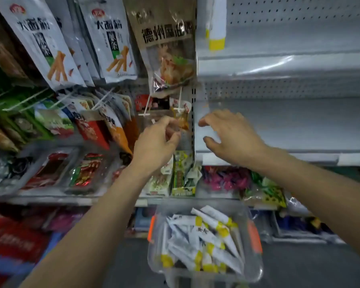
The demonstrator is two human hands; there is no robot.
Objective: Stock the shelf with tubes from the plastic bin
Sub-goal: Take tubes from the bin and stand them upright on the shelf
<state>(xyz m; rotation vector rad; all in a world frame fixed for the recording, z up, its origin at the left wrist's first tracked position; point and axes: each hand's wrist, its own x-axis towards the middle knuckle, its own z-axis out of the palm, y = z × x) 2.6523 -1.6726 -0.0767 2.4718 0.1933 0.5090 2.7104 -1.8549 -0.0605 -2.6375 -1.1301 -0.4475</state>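
Clear bin [256,265] holds white, yellow-capped tubes [204,238].

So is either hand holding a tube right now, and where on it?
No tube in either. The right hand is open and empty over the shelf; the left hand is curled, its contents unclear. Tubes lie in the bin.

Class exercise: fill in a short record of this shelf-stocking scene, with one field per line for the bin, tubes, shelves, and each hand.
bin: clear plastic bin with orange latches, low in view, below the hands
tubes: white tubes with yellow caps, piled loosely in the bin
shelf: bare grey shelf on the right
stocked: one tube standing on the upper shelf
left hand: fingers curled near hanging snack packets, no tube visible
right hand: open, fingers spread, over the shelf's left end
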